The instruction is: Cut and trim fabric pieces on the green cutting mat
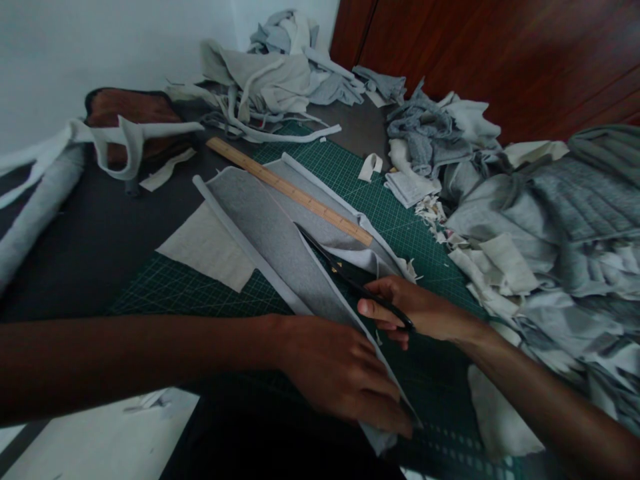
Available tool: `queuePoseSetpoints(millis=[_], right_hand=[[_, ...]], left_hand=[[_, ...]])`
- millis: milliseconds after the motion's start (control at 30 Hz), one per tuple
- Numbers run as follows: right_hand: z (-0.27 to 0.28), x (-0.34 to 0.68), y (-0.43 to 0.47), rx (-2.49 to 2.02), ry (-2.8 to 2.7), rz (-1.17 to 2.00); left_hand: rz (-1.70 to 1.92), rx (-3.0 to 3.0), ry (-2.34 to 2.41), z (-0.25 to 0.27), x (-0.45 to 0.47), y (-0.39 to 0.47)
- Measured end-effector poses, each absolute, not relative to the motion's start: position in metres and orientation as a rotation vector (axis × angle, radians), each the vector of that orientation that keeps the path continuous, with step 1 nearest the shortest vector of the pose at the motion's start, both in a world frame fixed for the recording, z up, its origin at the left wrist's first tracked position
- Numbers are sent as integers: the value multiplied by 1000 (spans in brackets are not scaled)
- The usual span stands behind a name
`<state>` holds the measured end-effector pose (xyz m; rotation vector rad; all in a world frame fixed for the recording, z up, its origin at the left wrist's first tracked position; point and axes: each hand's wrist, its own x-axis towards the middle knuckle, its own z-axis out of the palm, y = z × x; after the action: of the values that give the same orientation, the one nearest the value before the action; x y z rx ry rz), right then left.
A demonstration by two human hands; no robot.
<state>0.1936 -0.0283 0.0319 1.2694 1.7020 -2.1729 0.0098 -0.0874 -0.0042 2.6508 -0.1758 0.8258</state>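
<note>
On the green cutting mat (395,230): grey knit fabric (250,207), partly split, edges curling; likely light, limp, stretchy, best held flat beside the cut. Wooden ruler (290,191), one, across the fabric, towards the mat's far side. Left hand (345,373), fingers together over the fabric's near end; whether pinching, I cannot tell. Black scissors (345,273), one pair, over the mat, right hand (417,303) curled around the handles.
</note>
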Motion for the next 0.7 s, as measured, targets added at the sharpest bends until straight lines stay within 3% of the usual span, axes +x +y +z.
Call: queuePoseSetpoints(millis=[700], right_hand=[[30,155,-21,1264,1658,-2290]], left_hand=[[760,2676,-327,9,7,-87]])
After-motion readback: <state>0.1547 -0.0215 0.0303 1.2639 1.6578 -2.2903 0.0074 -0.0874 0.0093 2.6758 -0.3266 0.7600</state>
